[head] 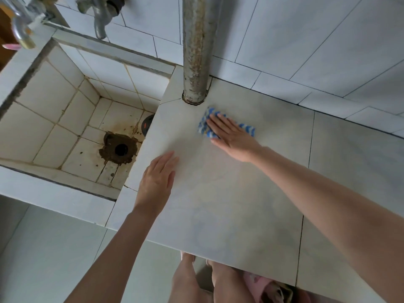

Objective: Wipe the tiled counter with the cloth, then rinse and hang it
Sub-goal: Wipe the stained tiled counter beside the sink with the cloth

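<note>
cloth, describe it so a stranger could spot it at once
Find the rusty vertical pipe that meets the tiled counter beside the sink. Just right of its base, the cloth lies under the right hand. It alone is blue-and-white patterned.

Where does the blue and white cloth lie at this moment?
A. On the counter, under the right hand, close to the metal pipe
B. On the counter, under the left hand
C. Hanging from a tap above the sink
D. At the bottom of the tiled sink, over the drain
A: the right hand presses flat on the cloth on the counter, just beside the foot of the pipe; the left hand rests on bare tile.
</note>
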